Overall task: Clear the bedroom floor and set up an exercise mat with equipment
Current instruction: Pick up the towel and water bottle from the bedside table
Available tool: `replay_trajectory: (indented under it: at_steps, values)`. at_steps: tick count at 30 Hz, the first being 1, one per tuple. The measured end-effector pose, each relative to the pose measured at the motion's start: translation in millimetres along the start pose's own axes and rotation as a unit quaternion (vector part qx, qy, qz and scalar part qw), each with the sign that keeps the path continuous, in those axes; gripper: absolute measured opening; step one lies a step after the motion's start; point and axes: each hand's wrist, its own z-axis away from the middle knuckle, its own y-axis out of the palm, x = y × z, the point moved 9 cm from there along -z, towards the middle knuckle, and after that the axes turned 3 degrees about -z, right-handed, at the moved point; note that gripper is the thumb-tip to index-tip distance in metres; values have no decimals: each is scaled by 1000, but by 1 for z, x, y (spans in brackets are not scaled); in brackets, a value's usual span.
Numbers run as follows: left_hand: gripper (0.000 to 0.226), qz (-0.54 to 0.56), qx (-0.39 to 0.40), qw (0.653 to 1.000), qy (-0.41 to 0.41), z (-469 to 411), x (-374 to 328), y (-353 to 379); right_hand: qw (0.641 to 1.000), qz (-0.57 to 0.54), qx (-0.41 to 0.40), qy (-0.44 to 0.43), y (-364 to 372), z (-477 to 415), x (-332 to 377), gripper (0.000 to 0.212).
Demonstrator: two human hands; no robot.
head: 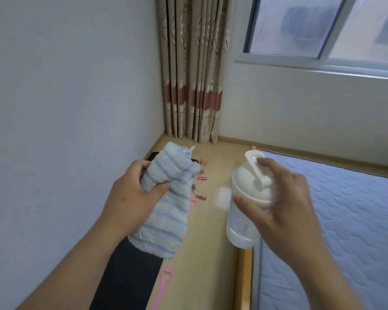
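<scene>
The black mat (126,276) is mostly hidden behind the left forearm (81,260) and blue towel (164,204), and runs off the bottom edge. White thing (223,196) behind the bottle (244,222)? Pure blur, can't tell. Pink bits (201,196) are too small to make out. Mattress (334,231) is cropped right and bottom.

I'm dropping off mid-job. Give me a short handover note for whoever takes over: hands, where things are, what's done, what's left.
Left hand: fingers grip the blue striped towel, held in the air.
Right hand: fingers grip the white shaker bottle, beside the bed.
Black mat lies flat along the left wall; pink strap on the floor beside it.
Done: mat laid out.
Left: probably set towel and bottle down by the mat.
</scene>
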Motion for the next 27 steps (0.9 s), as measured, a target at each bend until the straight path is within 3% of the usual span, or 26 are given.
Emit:
replay_trajectory:
  at_steps: [16, 27]
  values:
    - [31, 1, 20, 1000, 3, -313, -41, 190, 998, 40, 27, 42, 25, -316, -170, 72]
    - [35, 7, 86, 996, 22, -590, -76, 334, 996, 52, 20, 70, 67, -581, -278, 72]
